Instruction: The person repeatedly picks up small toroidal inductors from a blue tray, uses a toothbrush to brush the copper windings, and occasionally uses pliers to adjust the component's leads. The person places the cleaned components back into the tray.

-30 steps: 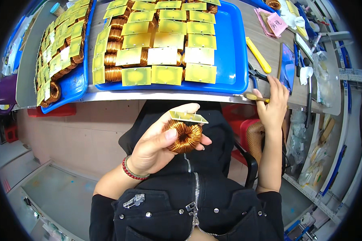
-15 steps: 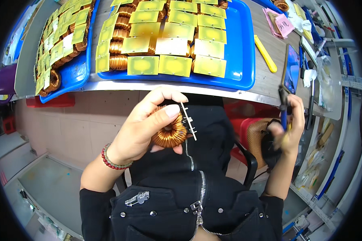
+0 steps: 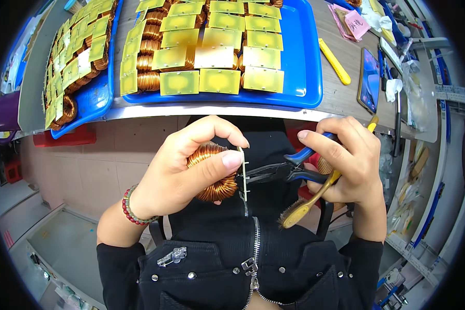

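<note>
My left hand (image 3: 183, 168) grips a copper-wound toroidal coil (image 3: 212, 175) with a thin board (image 3: 244, 178) fixed to its right side. The board stands edge-on, and short metal pins stick out of its right face. In my right hand (image 3: 352, 155) are blue-handled pliers (image 3: 294, 168), their dark jaws reaching left to the pins. Whether the jaws are closed on a pin, I cannot tell. The same hand also keeps hold of a yellow-handled brush (image 3: 299, 213), slanting down left with its bristles near my jacket.
On the bench ahead, a large blue tray (image 3: 307, 67) carries rows of coils topped with yellow boards. A second blue tray (image 3: 95, 101) at the left holds more. At the right lie a yellow cutter (image 3: 335, 61), a phone (image 3: 369, 80) and pink paper slips (image 3: 354, 23).
My right hand has come in from the right, bringing the pliers to the board's pins and the brush along with them. The coil has turned slightly in my left hand.
</note>
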A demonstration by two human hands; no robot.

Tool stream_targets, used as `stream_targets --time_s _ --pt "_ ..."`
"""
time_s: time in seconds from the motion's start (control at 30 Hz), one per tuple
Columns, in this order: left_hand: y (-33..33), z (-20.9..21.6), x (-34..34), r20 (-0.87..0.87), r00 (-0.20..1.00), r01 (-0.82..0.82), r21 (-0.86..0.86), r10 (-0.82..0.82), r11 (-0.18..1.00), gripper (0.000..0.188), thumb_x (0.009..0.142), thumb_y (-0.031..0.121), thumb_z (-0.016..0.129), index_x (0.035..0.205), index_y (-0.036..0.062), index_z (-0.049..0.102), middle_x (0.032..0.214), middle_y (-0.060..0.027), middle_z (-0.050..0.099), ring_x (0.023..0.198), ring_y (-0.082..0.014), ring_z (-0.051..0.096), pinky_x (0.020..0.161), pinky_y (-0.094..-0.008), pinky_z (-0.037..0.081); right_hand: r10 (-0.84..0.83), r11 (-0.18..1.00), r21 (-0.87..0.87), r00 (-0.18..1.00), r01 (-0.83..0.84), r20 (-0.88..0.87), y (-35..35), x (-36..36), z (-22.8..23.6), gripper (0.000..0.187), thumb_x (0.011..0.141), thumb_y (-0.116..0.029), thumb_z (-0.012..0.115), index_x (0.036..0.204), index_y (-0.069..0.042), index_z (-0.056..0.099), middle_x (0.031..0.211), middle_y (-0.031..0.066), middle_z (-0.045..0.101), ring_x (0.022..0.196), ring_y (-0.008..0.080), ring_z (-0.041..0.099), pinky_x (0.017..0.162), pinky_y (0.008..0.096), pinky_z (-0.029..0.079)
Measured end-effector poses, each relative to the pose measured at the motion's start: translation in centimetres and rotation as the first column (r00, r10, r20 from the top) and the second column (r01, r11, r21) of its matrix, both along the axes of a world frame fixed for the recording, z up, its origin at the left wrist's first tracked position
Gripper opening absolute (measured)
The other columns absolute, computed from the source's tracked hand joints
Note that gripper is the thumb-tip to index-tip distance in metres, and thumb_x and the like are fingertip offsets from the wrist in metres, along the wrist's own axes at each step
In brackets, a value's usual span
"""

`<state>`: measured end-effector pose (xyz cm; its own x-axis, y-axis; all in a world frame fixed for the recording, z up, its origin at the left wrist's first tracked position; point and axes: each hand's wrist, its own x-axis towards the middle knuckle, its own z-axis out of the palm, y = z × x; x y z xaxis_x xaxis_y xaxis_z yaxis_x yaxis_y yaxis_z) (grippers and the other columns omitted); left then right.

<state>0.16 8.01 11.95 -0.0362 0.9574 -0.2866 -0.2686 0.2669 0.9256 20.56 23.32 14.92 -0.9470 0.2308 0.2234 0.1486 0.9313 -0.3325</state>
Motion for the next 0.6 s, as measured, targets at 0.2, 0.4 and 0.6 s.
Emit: stream_targets --time_s 0.2,0.4,0.6 --pt "-0.3 0.0 -0.1 0.003 1.0 0.008 -0.014 -0.008 1.0 0.021 0.088 0.015 0.055 0.101 -0.0008 0.051 0.083 -0.0052 0.055 0.064 -0.008 0.059 0.048 -0.0213 0.051 0.003 0.999 0.046 1.0 -0.003 0.013 -0.4 0.2 0.1 0.054 0.045 -0.015 0.075 0.098 -0.014 0.064 0.08 0.0028 0.055 0.063 0.019 0.054 0.054 0.0302 0.042" --pt "-0.2 -0.1 -0.6 -0.012 1.0 -0.006 -0.018 0.006 1.0 0.018 0.086 0.015 0.062 0.097 0.0012 0.058 0.088 -0.0006 0.054 0.083 -0.0059 0.05 0.074 -0.022 0.042 0.005 0.995 0.104 1.0 -0.003 -0.025 -0.3 0.1 0.1 0.048 0.047 -0.013 0.073 0.095 -0.014 0.065 0.075 0.0024 0.054 0.06 0.0178 0.053 0.05 0.0288 0.041" --pt "0.3 -0.8 -0.7 -0.133 0.991 0.046 0.125 -0.03 0.991 0.018 0.084 0.012 0.06 0.096 -0.0008 0.058 0.085 -0.004 0.056 0.074 -0.0073 0.054 0.065 -0.0214 0.045 0.084 0.996 0.048 0.994 -0.081 -0.065 0.8 0.0 -0.5 0.041 0.05 -0.013 0.071 0.091 -0.013 0.065 0.073 0.0023 0.054 0.058 0.0189 0.055 0.05 0.0284 0.043"
